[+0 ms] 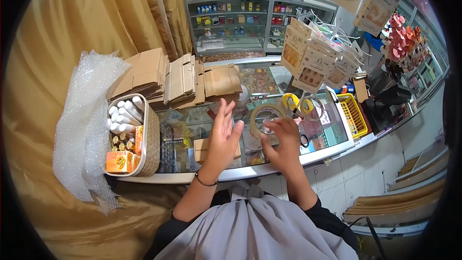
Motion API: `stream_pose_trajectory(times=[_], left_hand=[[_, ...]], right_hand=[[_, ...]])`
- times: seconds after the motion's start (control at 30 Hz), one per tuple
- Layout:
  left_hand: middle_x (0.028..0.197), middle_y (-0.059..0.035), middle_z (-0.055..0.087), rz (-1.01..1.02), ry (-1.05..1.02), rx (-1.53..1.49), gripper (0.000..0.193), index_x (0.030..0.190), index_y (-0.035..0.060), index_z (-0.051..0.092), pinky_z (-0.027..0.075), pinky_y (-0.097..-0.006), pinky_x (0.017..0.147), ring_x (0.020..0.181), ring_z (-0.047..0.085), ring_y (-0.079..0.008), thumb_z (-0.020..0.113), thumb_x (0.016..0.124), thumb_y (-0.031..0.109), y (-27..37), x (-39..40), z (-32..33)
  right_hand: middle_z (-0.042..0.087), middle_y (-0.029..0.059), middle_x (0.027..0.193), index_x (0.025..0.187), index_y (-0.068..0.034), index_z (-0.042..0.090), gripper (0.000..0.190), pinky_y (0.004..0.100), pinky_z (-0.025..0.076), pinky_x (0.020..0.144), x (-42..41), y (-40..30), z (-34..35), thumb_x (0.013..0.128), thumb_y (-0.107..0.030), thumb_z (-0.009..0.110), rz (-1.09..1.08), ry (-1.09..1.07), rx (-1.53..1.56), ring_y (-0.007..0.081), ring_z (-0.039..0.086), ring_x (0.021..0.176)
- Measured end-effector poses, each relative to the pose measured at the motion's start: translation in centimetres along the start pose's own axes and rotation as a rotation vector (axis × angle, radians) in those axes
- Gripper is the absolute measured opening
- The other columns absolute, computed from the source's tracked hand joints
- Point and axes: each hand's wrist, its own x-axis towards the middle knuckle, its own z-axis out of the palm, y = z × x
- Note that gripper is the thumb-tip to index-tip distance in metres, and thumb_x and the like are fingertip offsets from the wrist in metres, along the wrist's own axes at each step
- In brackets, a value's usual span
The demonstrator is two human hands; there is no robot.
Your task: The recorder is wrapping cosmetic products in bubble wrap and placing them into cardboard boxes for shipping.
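My left hand (pixel 224 141) is raised over the glass display counter (pixel 234 175), fingers extended, with no object visible in its grasp. Beneath it lies a small brown cardboard box (pixel 202 150), partly covered by the hand. My right hand (pixel 283 142) has bent fingers, thumb and index close together at a large roll of clear tape (pixel 252 124). Something small and shiny shows near those fingertips, too unclear to name. Just beyond that hand are scissors (pixel 304 140) with a dark handle loop, mostly hidden, and another clear roll (pixel 322 112) near yellow round labels (pixel 290 100).
To the left stands a woven plastic basket (pixel 151 141) of white tubes and orange soap boxes, beside bubble wrap (pixel 85 126). Folded cardboard boxes (pixel 182 79) are stacked along the back. On the right are hanging packets (pixel 312 74) on a rack and a yellow basket (pixel 350 114).
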Motion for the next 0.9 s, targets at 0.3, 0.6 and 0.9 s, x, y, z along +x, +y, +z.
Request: stream_pose_trajectory(times=[0.3, 0.6, 0.9], left_hand=[[0.158, -0.0177, 0.029, 0.019, 0.003, 0.300, 0.071, 0.152, 0.0024, 0.033, 0.025, -0.0408, 0.118, 0.146, 0.029, -0.0278, 0.064, 0.088, -0.008, -0.2, -0.3, 0.2], [0.139, -0.0208, 0.055, 0.131, -0.008, 0.459, 0.036, 0.119, -0.0014, 0.068, 0.039, -0.0363, 0.111, 0.137, 0.045, -0.0302, 0.072, 0.083, -0.005, 0.8, -0.7, 0.7], [0.123, -0.0207, 0.067, 0.288, 0.024, 0.571, 0.006, 0.091, -0.0050, 0.070, 0.043, -0.0399, 0.107, 0.128, 0.056, -0.0326, 0.067, 0.086, -0.004, 2.0, -1.2, 1.3]], right_hand=[[0.057, 0.0158, 0.092, 0.099, 0.001, 0.063, 0.021, 0.0424, 0.043, 0.085, -1.6, 1.2, 1.2, 0.082, -0.010, 0.068, 0.021, -0.132, -0.015, 0.0353, 0.056, 0.090], [0.057, 0.0147, 0.093, 0.098, 0.009, 0.061, 0.024, 0.0324, 0.044, 0.078, -3.4, 0.3, 1.0, 0.087, -0.012, 0.067, 0.225, -0.037, 0.525, 0.0265, 0.057, 0.086], [0.056, 0.0151, 0.094, 0.101, 0.008, 0.060, 0.023, 0.0329, 0.044, 0.078, -3.8, 0.0, 1.3, 0.090, -0.012, 0.065, 0.202, -0.040, 0.507, 0.0263, 0.056, 0.086]])
